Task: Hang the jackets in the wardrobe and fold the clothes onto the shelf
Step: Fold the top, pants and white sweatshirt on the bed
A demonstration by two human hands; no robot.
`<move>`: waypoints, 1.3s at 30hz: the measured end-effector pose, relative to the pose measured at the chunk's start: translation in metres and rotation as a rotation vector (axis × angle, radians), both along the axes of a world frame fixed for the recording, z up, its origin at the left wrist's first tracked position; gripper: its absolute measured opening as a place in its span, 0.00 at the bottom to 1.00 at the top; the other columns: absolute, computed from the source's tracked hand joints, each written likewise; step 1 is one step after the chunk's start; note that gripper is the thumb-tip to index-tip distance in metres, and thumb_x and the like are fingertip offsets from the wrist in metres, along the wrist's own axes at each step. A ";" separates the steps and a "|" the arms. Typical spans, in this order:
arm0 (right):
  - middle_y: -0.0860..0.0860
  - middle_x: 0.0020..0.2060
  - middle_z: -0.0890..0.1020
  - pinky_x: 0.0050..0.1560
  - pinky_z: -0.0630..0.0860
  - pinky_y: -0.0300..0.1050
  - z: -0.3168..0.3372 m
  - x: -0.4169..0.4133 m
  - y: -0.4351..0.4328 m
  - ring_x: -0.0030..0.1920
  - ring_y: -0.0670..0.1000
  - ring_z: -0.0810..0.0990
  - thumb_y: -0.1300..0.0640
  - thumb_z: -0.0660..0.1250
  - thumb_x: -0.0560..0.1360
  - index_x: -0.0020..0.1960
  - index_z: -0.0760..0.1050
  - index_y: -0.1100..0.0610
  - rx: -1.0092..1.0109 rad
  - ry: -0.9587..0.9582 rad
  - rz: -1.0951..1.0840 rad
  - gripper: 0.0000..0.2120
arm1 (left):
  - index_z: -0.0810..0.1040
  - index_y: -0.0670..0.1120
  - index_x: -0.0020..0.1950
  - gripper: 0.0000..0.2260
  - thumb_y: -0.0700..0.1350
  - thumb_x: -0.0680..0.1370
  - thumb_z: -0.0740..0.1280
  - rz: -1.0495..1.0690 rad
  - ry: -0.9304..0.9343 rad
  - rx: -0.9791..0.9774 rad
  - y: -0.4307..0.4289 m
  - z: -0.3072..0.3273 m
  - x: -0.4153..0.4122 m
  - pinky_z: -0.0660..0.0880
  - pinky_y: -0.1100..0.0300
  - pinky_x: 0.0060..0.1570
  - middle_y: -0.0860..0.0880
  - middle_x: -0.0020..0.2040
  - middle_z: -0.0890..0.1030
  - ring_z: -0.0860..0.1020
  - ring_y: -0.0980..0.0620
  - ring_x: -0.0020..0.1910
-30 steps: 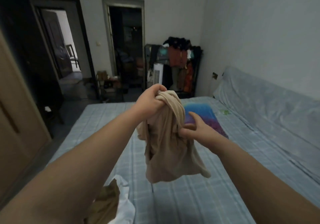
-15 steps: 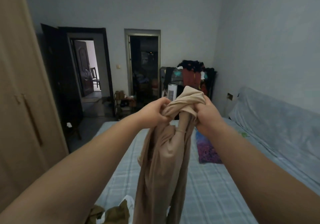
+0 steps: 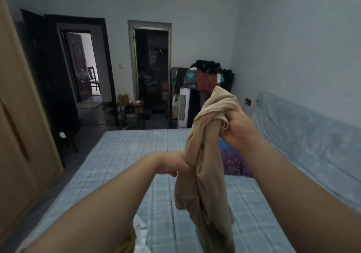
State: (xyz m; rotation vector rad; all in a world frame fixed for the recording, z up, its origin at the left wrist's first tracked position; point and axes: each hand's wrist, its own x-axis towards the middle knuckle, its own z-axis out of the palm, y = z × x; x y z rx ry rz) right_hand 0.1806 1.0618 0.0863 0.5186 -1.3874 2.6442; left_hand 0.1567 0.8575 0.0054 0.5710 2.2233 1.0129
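Note:
A beige garment [image 3: 207,174] hangs in the air over the bed. My right hand [image 3: 239,129] grips its bunched top, held high at the right. Lower down, my left hand [image 3: 176,166] reaches into the cloth at mid height; its fingers are hidden in the fabric. The garment's lower part dangles down past the frame's bottom edge. More clothes, white and tan [image 3: 136,233], lie on the bed under my left forearm. The wardrobe [image 3: 21,131] with its closed tan door stands at the left.
The bed [image 3: 121,159] has a pale blue checked cover, with a purple-blue cloth [image 3: 234,163] lying behind the garment. A clothes-covered rack [image 3: 207,77] and a white tower fan [image 3: 183,108] stand beyond the bed's foot. Two dark doorways open in the far wall.
My right hand has lifted the garment's top up and to the right. My left hand has let go of the top and dropped to mid cloth. The view has tilted down slightly.

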 end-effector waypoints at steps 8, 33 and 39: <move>0.61 0.62 0.79 0.57 0.78 0.52 -0.031 0.004 0.045 0.60 0.57 0.80 0.75 0.58 0.75 0.71 0.70 0.56 0.426 -0.083 -0.223 0.28 | 0.78 0.59 0.59 0.09 0.52 0.80 0.65 0.392 0.170 0.495 -0.011 0.009 -0.015 0.83 0.43 0.46 0.47 0.52 0.85 0.84 0.45 0.50; 0.43 0.62 0.77 0.61 0.75 0.46 -0.049 -0.003 0.002 0.60 0.44 0.76 0.46 0.70 0.76 0.72 0.66 0.48 0.972 -0.113 -0.225 0.27 | 0.71 0.50 0.35 0.10 0.43 0.75 0.68 0.557 0.576 0.569 0.006 0.057 0.013 0.71 0.61 0.29 0.52 0.30 0.72 0.72 0.56 0.30; 0.46 0.52 0.83 0.51 0.78 0.39 -0.045 0.004 -0.009 0.55 0.46 0.81 0.61 0.68 0.76 0.61 0.75 0.48 0.868 -0.060 -0.267 0.16 | 0.74 0.51 0.50 0.08 0.41 0.75 0.70 0.266 0.463 0.518 0.010 0.050 0.019 0.74 0.59 0.44 0.53 0.49 0.75 0.75 0.57 0.45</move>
